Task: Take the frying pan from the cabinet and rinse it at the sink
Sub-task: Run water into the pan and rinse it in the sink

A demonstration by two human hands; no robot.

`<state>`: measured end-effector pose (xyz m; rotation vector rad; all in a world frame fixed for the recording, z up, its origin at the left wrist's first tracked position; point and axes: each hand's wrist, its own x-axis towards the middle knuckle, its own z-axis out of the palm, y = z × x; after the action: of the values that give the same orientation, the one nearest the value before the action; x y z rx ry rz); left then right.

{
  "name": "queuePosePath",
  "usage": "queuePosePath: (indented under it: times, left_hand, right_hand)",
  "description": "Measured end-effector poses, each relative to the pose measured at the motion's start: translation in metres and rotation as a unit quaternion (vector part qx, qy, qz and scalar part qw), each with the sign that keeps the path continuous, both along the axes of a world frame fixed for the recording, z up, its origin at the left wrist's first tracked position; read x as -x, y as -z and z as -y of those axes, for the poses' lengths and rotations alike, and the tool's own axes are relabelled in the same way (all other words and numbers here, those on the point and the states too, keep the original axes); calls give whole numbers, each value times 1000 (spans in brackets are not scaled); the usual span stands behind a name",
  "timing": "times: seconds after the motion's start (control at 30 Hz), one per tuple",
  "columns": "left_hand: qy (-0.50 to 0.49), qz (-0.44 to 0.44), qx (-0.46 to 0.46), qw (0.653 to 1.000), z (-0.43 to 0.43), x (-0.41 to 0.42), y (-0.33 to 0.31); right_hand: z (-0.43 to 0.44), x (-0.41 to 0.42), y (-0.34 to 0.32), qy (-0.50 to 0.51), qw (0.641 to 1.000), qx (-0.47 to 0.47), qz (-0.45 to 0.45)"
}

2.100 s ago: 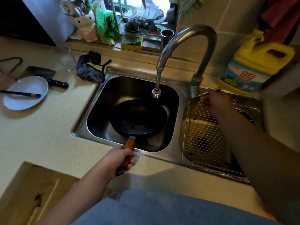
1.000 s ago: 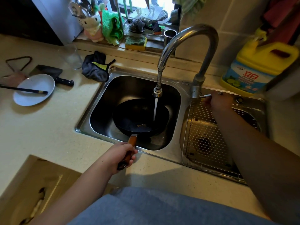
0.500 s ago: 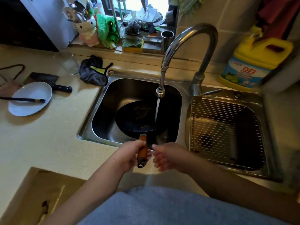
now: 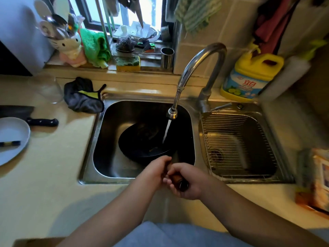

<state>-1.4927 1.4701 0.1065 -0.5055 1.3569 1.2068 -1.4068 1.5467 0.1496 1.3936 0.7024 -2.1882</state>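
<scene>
A black frying pan (image 4: 142, 141) lies tilted in the left basin of the steel sink (image 4: 99, 132). Water runs from the curved tap (image 4: 197, 63) into the pan's right side. The pan's brown wooden handle (image 4: 178, 180) points toward me over the sink's front rim. My left hand (image 4: 154, 170) grips the handle nearer the pan. My right hand (image 4: 187, 182) is wrapped around the handle's end, touching the left hand. Most of the handle is hidden by both hands.
The right basin holds a wire rack (image 4: 236, 143). A yellow detergent jug (image 4: 249, 77) stands behind it. On the left counter lie a dark cloth (image 4: 81, 97), a cleaver (image 4: 39, 121) and a white plate (image 4: 12, 138) with chopsticks. A sponge (image 4: 128, 63) sits on the sill.
My right hand left the tap lever after the water started and came to the pan handle, now gripping its end beside the left hand. The pan has tilted in the basin.
</scene>
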Motion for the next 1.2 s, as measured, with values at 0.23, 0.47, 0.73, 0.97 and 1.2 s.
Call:
queuePosePath:
  times: [0.23,0.47,0.73,0.97,1.2]
  left_hand:
    - [15,52,18,998,-12,14,14]
    - [-19,89,2,996,-19,4,24]
    - [-75,113,-42,990,-33,-21,20]
    - [-114,96,-104,983,-30,-42,20]
    - [-170,2,-112,979,-30,-55,23]
  right_hand:
    - [2,12,23,-80,992,-88,40]
    - [6,-18,34,-167,966,-194,-24]
    - [-17,-56,26,-251,921,-282,-99]
    - [-26,-82,31,-277,893,-325,-143]
    - [-44,-89,35,-287,895,-285,-187]
